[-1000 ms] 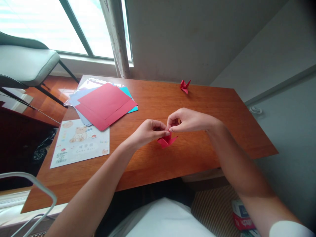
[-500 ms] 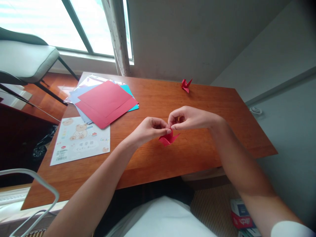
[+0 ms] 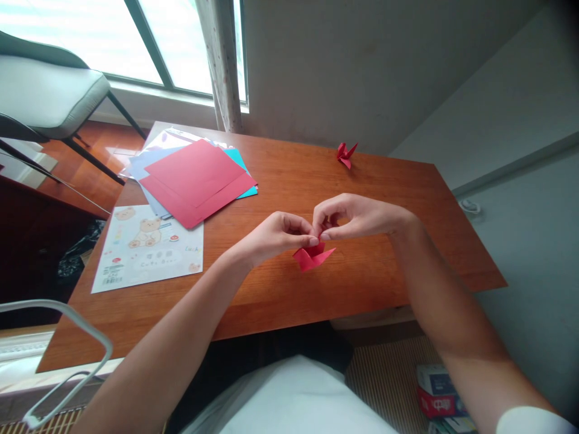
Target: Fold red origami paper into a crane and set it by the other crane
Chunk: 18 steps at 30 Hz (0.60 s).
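Arms: both bare forearms are stretched over a rectangular brown wooden table (image 3: 271, 301).
Hands: left hand (image 3: 279, 232) and right hand (image 3: 353, 216) are brought together; a small folded red paper figure (image 3: 313, 259) is pinched at its top, partly hidden by fingertips.
Change: the same pinch is kept as half a second ago.
Left side: flat red paper sheets (image 3: 199, 181) overlap a white bear-printed card (image 3: 149, 256).
Far edge: a second folded red figure (image 3: 346, 157) is placed.

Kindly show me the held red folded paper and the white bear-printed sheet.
Held red folded paper (image 3: 312, 259), head view: its part below the fingers.
White bear-printed sheet (image 3: 152, 253), head view: its middle.
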Motion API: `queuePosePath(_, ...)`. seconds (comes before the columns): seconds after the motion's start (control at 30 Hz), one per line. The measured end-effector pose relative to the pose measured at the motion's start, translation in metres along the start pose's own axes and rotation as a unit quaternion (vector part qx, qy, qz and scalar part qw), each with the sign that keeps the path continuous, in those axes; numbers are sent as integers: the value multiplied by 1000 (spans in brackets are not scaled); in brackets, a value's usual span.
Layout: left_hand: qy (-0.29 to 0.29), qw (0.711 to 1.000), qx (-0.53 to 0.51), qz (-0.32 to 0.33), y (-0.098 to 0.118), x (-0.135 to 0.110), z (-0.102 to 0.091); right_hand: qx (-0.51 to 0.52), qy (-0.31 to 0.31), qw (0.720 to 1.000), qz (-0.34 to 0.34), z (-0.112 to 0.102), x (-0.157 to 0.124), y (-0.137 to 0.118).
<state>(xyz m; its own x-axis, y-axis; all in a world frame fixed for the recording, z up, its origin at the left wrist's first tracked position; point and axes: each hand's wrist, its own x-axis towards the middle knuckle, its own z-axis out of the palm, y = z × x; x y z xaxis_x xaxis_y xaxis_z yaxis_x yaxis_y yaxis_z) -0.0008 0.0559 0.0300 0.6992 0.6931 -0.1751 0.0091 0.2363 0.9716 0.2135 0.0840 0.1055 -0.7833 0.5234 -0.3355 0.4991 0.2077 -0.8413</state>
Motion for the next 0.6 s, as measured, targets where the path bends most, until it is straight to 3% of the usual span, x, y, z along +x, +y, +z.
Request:
queuePosePath(0.37,6,1000,-10,8,-2,1,-1,3,15,1000,1,1,-1,-4)
queuePosePath(0.6,24,1000,-12,16,-3,1,0,-6,77,997,26,9,-2,-5)
